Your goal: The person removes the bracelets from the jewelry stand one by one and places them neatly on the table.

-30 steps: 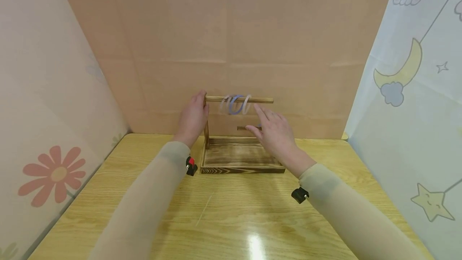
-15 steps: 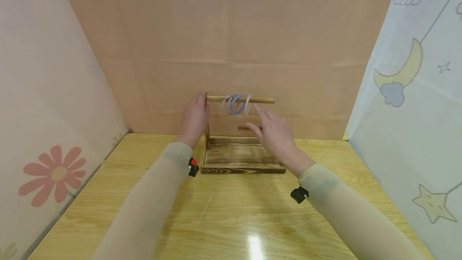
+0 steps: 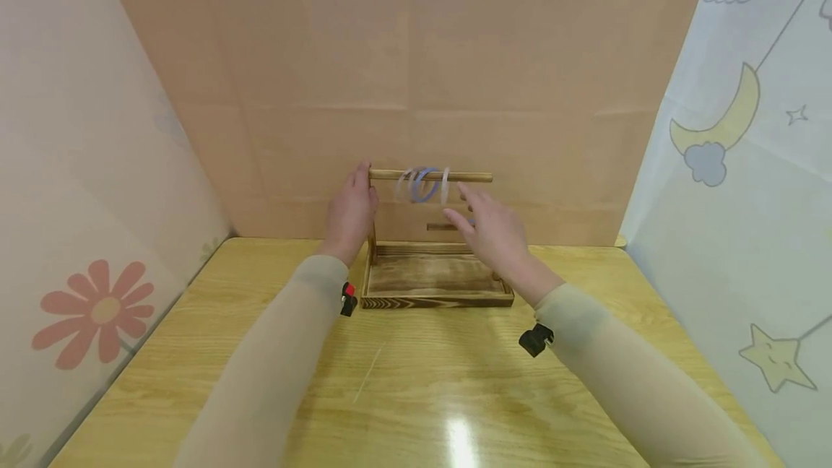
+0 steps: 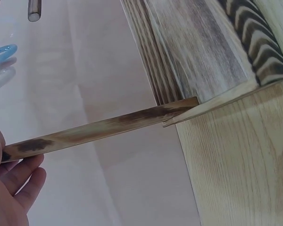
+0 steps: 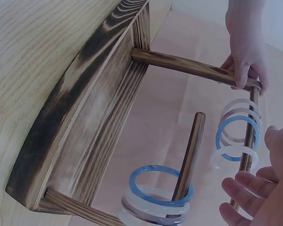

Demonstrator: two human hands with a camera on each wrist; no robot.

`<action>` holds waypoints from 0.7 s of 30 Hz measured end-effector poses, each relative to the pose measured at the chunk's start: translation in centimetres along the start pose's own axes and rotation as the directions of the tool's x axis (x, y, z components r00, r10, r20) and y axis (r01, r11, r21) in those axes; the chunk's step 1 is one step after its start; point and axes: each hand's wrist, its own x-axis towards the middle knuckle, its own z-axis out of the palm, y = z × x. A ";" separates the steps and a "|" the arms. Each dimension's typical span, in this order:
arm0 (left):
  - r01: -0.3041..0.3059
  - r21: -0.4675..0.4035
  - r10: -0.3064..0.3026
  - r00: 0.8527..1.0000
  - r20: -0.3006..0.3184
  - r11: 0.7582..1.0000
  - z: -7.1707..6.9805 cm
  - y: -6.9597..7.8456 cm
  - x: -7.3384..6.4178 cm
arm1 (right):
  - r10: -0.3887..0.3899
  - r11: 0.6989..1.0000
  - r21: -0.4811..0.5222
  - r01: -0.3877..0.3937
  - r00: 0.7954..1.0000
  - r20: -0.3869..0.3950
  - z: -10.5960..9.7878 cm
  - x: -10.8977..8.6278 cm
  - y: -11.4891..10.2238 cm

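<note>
My left hand (image 3: pixel 351 214) grips the top of the left post (image 4: pixel 99 129) of a wooden bangle rack (image 3: pixel 437 302). The post joins the upper rod (image 3: pixel 474 177) there. Several ring bangles hang on that rod: clear or greyish ones, a blue bangle (image 5: pixel 220 138) and a white bangle (image 3: pixel 445 186) nearest the free end. My right hand (image 3: pixel 497 233) is beside the white bangle with fingers relaxed, holding nothing. Below it, a lower rod (image 5: pixel 190 153) carries more bangles, with a blue one (image 5: pixel 137 176) on top in the right wrist view; in the head view the right hand mostly hides them.
The rack's shallow tray base stands on a wood-grain table (image 3: pixel 416 381). Close behind rises a brown paper backdrop (image 3: pixel 416 56). Patterned panels stand at left (image 3: pixel 71 165) and right (image 3: pixel 734 237).
The white bangle near the rod's end has turned more edge-on and stands slightly farther from the blue one. My right fingers have bent slightly. My left hand keeps its hold.
</note>
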 end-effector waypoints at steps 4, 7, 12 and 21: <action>-0.001 0.007 0.001 1.000 -0.012 1.000 0.1 -0.1 -0.1 | 0.015 0.999 0.039 -0.016 1.000 0.008 -0.2 0.2 0.0; -0.003 0.007 0.003 1.000 -0.016 1.000 0.2 -0.2 0.0 | 0.025 0.998 0.055 -0.026 1.000 0.014 -0.2 0.4 0.0; -0.009 0.002 0.009 1.000 -0.015 1.000 0.2 -0.1 0.0 | 0.064 0.995 0.079 -0.066 0.997 0.030 -0.2 0.8 0.0; -0.040 0.009 0.041 0.998 -0.042 0.999 0.5 -0.1 0.2 | 0.105 0.986 0.122 -0.111 0.993 0.053 -0.2 1.1 0.2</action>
